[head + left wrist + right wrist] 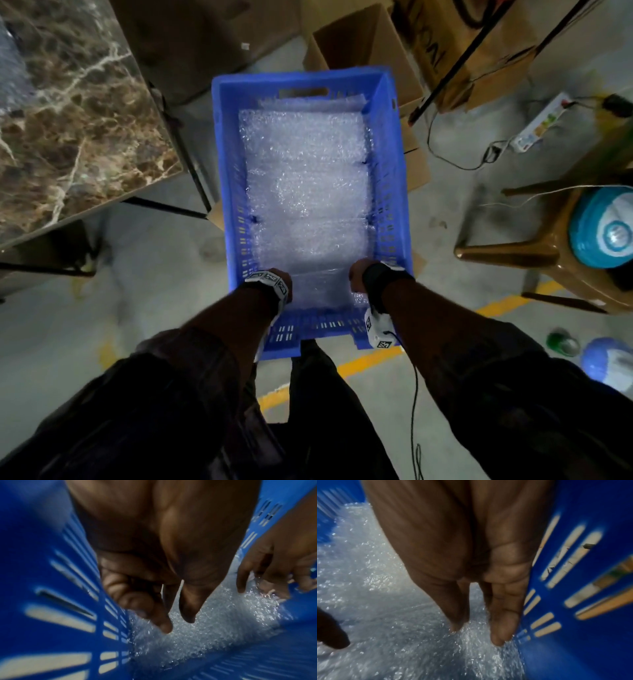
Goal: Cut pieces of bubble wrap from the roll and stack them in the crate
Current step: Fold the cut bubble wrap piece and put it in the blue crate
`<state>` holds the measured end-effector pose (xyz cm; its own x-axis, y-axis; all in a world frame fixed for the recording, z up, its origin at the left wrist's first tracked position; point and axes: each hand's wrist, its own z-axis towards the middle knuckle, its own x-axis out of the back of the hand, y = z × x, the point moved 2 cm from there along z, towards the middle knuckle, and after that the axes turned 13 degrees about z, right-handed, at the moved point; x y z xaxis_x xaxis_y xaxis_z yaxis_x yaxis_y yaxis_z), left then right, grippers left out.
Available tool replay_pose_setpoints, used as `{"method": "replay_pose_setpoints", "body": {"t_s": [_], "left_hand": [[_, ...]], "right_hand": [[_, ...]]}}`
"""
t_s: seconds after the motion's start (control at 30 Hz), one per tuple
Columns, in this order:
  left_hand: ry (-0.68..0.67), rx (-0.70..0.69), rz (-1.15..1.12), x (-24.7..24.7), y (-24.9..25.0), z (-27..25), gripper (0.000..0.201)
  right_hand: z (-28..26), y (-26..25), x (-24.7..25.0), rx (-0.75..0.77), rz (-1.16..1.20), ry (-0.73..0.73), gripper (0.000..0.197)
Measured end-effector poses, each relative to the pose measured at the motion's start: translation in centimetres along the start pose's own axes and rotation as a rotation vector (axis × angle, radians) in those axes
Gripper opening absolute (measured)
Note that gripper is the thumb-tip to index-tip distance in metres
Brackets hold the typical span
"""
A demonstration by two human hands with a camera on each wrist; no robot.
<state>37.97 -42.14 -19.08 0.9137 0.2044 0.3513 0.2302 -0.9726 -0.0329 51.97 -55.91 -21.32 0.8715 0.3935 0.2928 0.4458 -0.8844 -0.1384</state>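
Observation:
A blue slotted crate (pixel 219 137) stands on the floor in front of me, its bottom covered by a stack of clear bubble wrap (pixel 308 188). Both hands reach down into its near end. My left hand (pixel 177 624) is by the left wall (pixel 60 588), its fingers (pixel 165 628) pointing down and touching the wrap (pixel 214 622). My right hand (pixel 356 277) (pixel 477 634) is by the right wall (pixel 573 601), with straight fingertips (pixel 498 639) pressing the wrap (pixel 393 608). Neither hand holds anything. No roll or cutter is in view.
A marble-topped table (pixel 68 120) stands to the left. Cardboard boxes (pixel 359 41) sit behind the crate. To the right are a brown plastic chair (pixel 513 250) and a power strip (pixel 541 123) with cables. A yellow line (pixel 370 359) crosses the floor under me.

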Motion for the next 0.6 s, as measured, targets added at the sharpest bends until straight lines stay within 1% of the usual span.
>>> {"method": "replay_pose_setpoints", "body": {"t_s": [0.03,0.13,0.2,0.23,0.27,0.3,0.37,0.4,0.47,0.53,0.6], "left_hand": [[0.004,0.001,-0.004,-0.1,-0.1,0.3,0.039],[0.02,-0.014,-0.114,0.3,-0.3,-0.1,0.039],[0.056,-0.018,-0.156,1.2,-0.5,-0.7,0.037],[0.073,-0.014,-0.159,1.5,-0.7,-0.8,0.035],[0.068,-0.017,-0.166,1.8,-0.9,-1.0,0.034],[0.07,-0.025,-0.173,2.0,-1.1,-1.1,0.033],[0.109,-0.014,-0.215,2.3,-2.0,-0.9,0.033],[0.135,-0.004,-0.238,2.5,-2.5,-1.0,0.033],[0.187,0.025,-0.253,2.8,-3.1,-1.9,0.034],[0.264,0.06,-0.276,3.1,-3.7,-3.1,0.034],[0.378,0.08,-0.287,3.2,-4.3,-4.5,0.034]], "right_hand": [[-0.1,-0.2,0.1,0.006,-0.019,-0.008,0.039],[-1.0,-1.2,0.4,-0.008,-0.154,-0.009,0.043],[-2.0,-2.2,0.8,0.022,-0.244,0.068,0.041],[-2.3,-2.8,1.0,0.066,-0.265,0.116,0.039],[-2.6,-3.6,1.1,0.111,-0.259,0.131,0.037],[-2.8,-4.5,1.0,0.178,-0.231,0.115,0.036],[-2.4,-6.0,0.3,0.264,-0.112,-0.017,0.038],[-1.8,-6.6,-0.3,0.275,-0.052,-0.1,0.043],[-0.7,-7.6,-1.4,0.285,-0.087,-0.206,0.056],[0.7,-7.9,-2.4,0.259,-0.183,-0.223,0.067],[1.3,-8.0,-2.8,0.249,-0.221,-0.219,0.071]]}}
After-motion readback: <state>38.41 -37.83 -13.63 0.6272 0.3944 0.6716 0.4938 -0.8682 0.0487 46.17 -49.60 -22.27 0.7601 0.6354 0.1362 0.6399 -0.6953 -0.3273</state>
